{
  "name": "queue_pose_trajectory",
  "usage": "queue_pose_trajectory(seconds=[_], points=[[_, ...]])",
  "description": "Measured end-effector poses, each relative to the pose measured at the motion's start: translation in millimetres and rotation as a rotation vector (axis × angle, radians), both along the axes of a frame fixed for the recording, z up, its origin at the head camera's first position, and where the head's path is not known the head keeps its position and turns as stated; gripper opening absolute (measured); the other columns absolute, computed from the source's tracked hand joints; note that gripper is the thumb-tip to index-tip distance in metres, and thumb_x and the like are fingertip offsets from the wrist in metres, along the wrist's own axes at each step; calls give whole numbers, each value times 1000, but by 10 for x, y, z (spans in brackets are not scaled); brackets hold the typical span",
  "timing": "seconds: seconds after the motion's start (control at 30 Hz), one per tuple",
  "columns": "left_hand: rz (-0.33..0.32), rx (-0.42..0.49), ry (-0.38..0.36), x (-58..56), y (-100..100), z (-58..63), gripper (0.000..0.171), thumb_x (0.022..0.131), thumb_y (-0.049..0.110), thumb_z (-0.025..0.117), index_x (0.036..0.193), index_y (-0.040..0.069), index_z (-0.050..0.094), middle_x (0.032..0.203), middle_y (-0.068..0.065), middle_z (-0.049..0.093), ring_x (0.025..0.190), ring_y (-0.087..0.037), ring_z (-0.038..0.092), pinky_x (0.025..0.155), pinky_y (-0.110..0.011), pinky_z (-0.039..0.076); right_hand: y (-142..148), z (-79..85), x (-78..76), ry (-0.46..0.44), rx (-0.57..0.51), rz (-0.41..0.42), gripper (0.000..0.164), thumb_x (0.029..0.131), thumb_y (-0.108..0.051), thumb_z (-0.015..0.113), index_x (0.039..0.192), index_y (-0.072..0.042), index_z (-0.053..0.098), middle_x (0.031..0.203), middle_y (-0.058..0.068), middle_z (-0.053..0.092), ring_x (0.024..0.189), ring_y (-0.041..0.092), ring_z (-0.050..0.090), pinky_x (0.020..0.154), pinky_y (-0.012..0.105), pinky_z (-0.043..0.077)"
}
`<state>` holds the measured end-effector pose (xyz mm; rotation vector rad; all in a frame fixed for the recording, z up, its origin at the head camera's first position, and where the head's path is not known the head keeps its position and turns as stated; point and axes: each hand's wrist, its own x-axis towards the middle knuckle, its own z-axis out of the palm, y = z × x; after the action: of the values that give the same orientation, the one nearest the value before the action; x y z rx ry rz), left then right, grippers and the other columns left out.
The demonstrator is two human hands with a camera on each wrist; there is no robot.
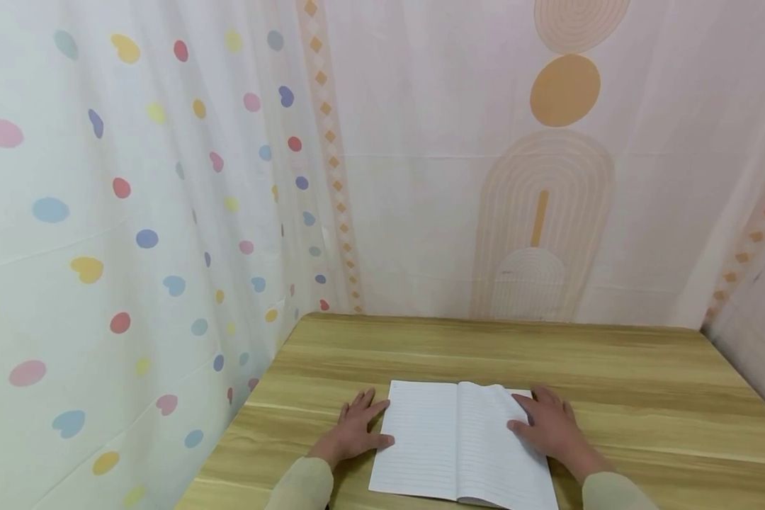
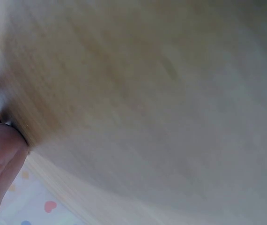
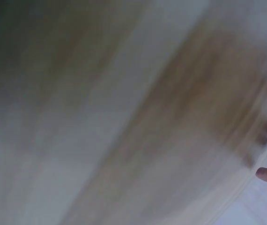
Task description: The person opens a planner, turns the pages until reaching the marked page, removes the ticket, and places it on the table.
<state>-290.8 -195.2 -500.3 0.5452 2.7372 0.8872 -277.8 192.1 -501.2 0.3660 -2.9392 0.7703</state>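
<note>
Hanging cloth closes in the room: a cream fabric curtain with tan arches and ovals [image 1: 414, 212] at the back, and a white fabric curtain printed with coloured dots and hearts [image 1: 166, 170] on the left. Below them spreads a yellow-brown wood-grain surface [image 1: 484, 350]. At its near side, a white paper notebook with ruled lines [image 1: 418, 443] lies open between the hands, its left page flat, its right-hand leaf [image 1: 489, 439] bowed up and slightly skewed over the sheets beneath.

The right hand [image 1: 551, 428] lies over the notebook's right edge, its grip spread, thumb and forefinger apart on the leaf. The left hand [image 1: 353, 432] rests beside the left edge, also spread, its thumb over the paper's margin. Both wrist views are blurred and show mainly wood grain, so the fingertip contact is probably as described, but not certain.

The step in hand looks like settling or turning that leaf; it should go best with the left thumb anchoring the book and the right fingers smoothing lightly outward from the fold, lest the paper crease.
</note>
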Motion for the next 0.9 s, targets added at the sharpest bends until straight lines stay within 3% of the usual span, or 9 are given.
queue_pose_trajectory(seconds=[0.23, 0.5, 0.6, 0.67, 0.73, 0.83, 0.9], points=[[1, 6, 5, 4, 8, -2, 74, 90, 39, 72, 150, 7, 43, 160, -28, 14, 148, -47, 6, 114, -65, 0, -90, 59, -34, 21, -129, -37, 51, 93, -29, 69, 130, 4, 61, 135, 34, 51, 128, 53, 43, 104, 67, 32], [2, 2, 5, 4, 14, 7, 74, 90, 38, 72, 150, 7, 43, 160, -28, 14, 148, -47, 6, 114, -65, 0, -155, 166, -23, -87, -390, -102, 56, 98, -32, 63, 138, 6, 53, 133, 28, 57, 125, 47, 50, 101, 59, 41], [1, 0, 8, 2, 15, 6, 73, 90, 37, 72, 150, 7, 43, 160, -28, 14, 148, -47, 6, 114, -66, 1, -177, 218, -21, -113, -453, -118, 56, 100, -31, 60, 139, 8, 50, 119, 23, 62, 111, 37, 58, 93, 49, 48], [0, 2, 7, 2, 14, 7, 72, 90, 36, 72, 150, 7, 43, 160, -28, 14, 147, -47, 6, 114, -66, 0, -196, 257, -27, -126, -501, -123, 56, 101, -27, 60, 141, 8, 47, 104, 16, 60, 97, 28, 55, 83, 41, 47], [0, 5, 5, 3, 12, 7, 72, 90, 36, 72, 150, 7, 43, 160, -28, 14, 147, -47, 6, 114, -66, 0, -222, 295, -24, -138, -549, -132, 57, 101, -25, 59, 146, 7, 42, 99, 14, 56, 94, 26, 51, 81, 38, 44], [-2, 11, 5, 5, 7, 8, 73, 90, 37, 72, 150, 7, 43, 160, -28, 14, 147, -47, 6, 114, -66, 0, -285, 352, -13, -135, -628, -139, 62, 101, -22, 58, 151, 4, 33, 114, 25, 62, 106, 32, 58, 92, 43, 46], [-2, 14, 5, 4, 4, 5, 73, 90, 37, 72, 150, 6, 43, 160, -28, 14, 147, -47, 5, 114, -66, 0, -337, 387, 2, -128, -691, -137, 64, 101, -19, 59, 154, 3, 29, 129, 29, 59, 117, 35, 57, 101, 47, 44]])
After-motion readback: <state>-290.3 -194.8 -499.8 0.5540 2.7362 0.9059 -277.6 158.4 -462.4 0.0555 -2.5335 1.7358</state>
